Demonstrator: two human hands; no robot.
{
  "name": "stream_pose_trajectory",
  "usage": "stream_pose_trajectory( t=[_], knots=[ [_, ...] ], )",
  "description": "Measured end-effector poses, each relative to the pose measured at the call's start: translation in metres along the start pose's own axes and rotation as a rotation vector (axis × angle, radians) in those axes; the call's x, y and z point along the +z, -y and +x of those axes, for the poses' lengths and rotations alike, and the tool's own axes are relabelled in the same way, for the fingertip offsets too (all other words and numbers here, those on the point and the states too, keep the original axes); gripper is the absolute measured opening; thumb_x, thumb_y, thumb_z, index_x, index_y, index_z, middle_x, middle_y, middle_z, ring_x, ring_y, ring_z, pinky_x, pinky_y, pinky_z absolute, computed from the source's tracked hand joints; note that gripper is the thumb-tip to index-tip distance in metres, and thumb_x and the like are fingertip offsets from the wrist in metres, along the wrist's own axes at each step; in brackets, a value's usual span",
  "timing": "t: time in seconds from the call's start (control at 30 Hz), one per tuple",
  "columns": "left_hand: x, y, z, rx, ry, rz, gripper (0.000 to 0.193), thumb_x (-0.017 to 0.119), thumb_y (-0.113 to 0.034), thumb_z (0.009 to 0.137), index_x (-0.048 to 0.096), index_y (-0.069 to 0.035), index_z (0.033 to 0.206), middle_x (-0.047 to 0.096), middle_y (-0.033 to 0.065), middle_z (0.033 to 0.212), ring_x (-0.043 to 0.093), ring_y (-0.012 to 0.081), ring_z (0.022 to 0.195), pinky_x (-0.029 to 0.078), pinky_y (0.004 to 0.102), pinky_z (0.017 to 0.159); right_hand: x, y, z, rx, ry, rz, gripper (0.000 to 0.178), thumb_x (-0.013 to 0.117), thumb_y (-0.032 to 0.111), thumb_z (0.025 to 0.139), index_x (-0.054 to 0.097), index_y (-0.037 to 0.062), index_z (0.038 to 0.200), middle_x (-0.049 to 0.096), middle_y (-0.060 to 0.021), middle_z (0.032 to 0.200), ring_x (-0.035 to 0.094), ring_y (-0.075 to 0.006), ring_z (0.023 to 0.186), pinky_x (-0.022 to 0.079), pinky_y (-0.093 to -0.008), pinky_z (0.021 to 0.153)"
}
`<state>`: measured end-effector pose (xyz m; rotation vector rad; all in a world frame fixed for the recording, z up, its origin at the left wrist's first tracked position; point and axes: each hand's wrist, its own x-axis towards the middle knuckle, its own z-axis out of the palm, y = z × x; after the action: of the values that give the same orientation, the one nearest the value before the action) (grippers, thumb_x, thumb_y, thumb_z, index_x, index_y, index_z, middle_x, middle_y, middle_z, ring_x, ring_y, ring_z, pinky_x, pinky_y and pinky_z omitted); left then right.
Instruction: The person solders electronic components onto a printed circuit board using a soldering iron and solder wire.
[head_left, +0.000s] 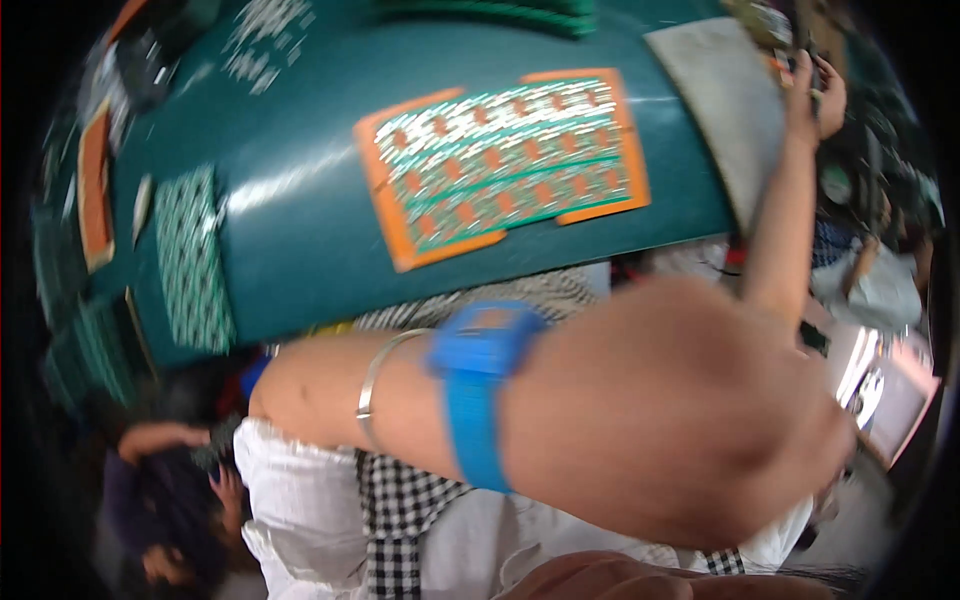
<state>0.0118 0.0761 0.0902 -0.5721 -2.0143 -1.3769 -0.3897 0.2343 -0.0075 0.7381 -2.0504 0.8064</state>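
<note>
Across the lower middle stretches my left forearm, wearing a blue wristwatch (pixel 488 345) and a metal bangle (pixel 368 392). My left hand (pixel 690 420) is large, close and blurred, with its back showing and its fingers mostly hidden. Far to the right, my right hand (pixel 826 105) has its fingers closed around a thin dark tool (pixel 814 82), whose kind is too blurred to make out. Beyond the left forearm, a panel of circuit boards (pixel 510 160) with red-brown and white parts lies in an orange frame (pixel 388 225) on the green table (pixel 300 270). Neither hand touches it.
A stack of green boards (pixel 190 260) lies on the left of the table, near an orange strip (pixel 95 190). Small white pieces (pixel 265 40) are scattered at the far left. A grey sheet (pixel 722 100) covers the right end. Another person (pixel 170 490) sits lower left.
</note>
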Motion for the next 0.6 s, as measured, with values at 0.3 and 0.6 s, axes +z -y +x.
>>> stream_pose_trajectory(
  t=[0.3, 0.6],
  knots=[
    [-0.037, -0.01, 0.005, 0.08, 0.044, -0.146, 0.013, 0.061, -0.02, 0.075, 0.054, -0.01, 0.075, 0.046, 0.0031, 0.073, 0.053, 0.0178, 0.061, 0.041, 0.0301, 0.042, -0.026, 0.058, -0.016, 0.181, 0.12, -0.025, 0.03, 0.076, 0.031, 0.086, 0.071, 0.0041, 0.098, 0.073, -0.0063, 0.089, 0.068, -0.0146, 0.079, 0.053, -0.0267, 0.074],
    [-0.039, -0.013, -0.034, -0.011, 0.11, -0.176, 0.011, 0.068, -0.013, 0.07, 0.068, -0.006, 0.078, 0.053, 0.003, 0.065, 0.052, 0.0134, 0.051, 0.04, 0.0252, 0.04, -0.123, 0.169, -0.085, 0.331, 0.174, 0.774, 0.012, 0.07, -0.003, 0.08, 0.063, -0.0046, 0.089, 0.066, -0.0124, 0.078, 0.062, -0.0162, 0.067, 0.05, -0.0259, 0.065]
  ],
)
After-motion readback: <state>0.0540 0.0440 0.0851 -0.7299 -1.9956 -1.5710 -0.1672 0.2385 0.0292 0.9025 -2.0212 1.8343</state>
